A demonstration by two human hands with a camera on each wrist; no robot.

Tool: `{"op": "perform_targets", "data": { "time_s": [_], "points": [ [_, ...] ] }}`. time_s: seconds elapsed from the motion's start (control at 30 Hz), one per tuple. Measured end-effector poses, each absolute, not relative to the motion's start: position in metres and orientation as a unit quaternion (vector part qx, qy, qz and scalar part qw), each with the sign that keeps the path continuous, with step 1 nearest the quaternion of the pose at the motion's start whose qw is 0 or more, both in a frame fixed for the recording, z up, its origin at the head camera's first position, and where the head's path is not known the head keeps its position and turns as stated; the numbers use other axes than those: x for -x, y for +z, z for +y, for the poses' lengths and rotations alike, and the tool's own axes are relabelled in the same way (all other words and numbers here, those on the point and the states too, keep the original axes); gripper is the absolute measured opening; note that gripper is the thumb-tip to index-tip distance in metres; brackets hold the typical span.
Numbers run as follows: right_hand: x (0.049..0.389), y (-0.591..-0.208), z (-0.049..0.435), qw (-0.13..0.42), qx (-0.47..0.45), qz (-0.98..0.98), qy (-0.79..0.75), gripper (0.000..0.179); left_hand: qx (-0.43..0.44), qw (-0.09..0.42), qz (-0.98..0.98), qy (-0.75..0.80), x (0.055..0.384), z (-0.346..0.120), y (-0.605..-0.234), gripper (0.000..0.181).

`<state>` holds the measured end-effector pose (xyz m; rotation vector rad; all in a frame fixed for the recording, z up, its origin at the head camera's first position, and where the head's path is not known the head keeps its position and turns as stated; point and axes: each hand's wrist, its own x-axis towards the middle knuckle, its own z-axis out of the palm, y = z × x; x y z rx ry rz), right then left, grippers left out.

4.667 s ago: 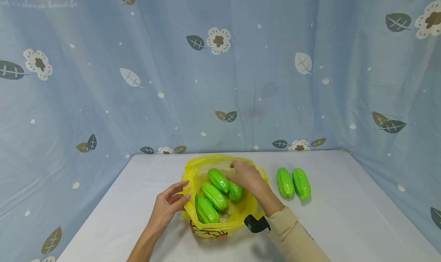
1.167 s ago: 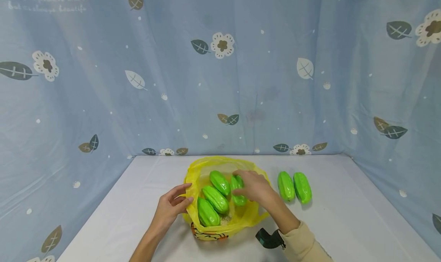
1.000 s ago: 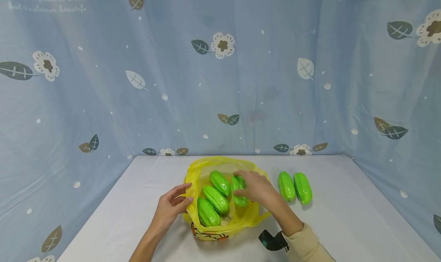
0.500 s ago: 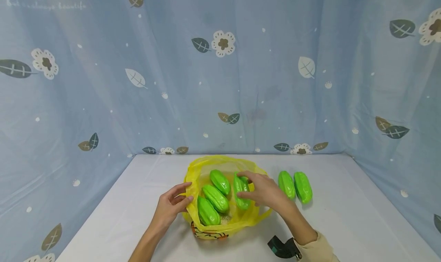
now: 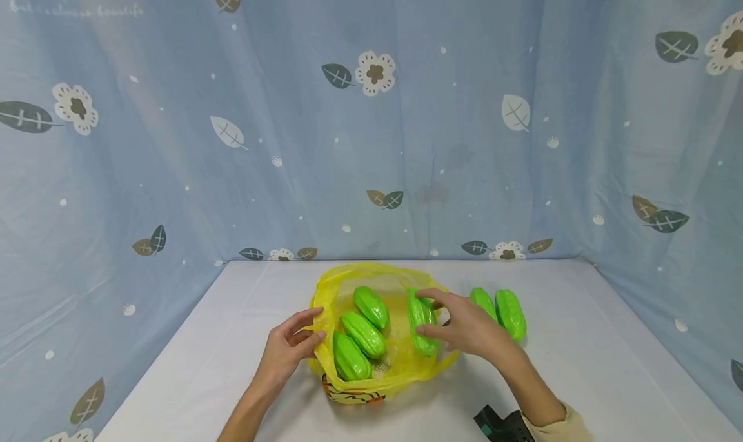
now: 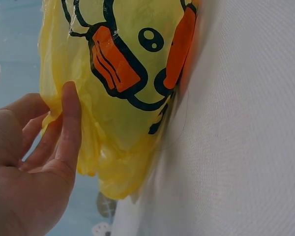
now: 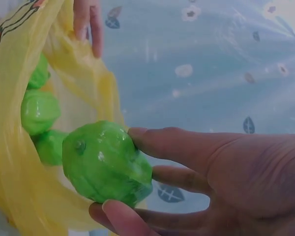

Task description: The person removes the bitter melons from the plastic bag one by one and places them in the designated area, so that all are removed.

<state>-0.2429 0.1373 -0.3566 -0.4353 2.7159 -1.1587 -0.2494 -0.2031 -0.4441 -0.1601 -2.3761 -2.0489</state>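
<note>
A yellow plastic bag [image 5: 395, 382] stands on the table with its mouth spread wide. My left hand [image 5: 284, 348] pinches the bag's left rim between thumb and fingers; the left wrist view shows the gathered plastic [image 6: 88, 152] there. My right hand [image 5: 467, 326] grips a glossy green ridged gourd [image 5: 422, 326] at the right side of the bag's mouth. In the right wrist view the thumb and fingers curl round this gourd [image 7: 101, 164], seen end-on. Three similar gourds [image 5: 362, 335] lie inside the bag on its left side.
Two more green gourds [image 5: 511, 316] lie side by side on the white table [image 5: 580, 364], right of the bag; my right hand partly covers one. A blue leaf-print curtain [image 5: 453, 139] encloses the back and sides. A black device [image 5: 502, 426] sits at my right wrist.
My right hand has drawn the fourth gourd rightward inside the bag, away from the other three, to the bag's right rim. The left hand keeps its hold on the left rim.
</note>
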Motion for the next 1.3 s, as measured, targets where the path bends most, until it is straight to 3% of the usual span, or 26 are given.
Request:
{"op": "perform_targets", "data": {
  "time_s": [0.33,1.3],
  "points": [
    [0.241,-0.359,0.16,0.075,0.175,0.897,-0.398,0.067,0.045,0.003,-0.755,-0.654,0.25,-0.203,-0.447,0.045],
    [0.247,-0.365,0.232,0.083,0.141,0.906,-0.392,0.072,0.061,0.01,-0.757,-0.651,0.25,-0.201,-0.448,0.045]
  ]
}}
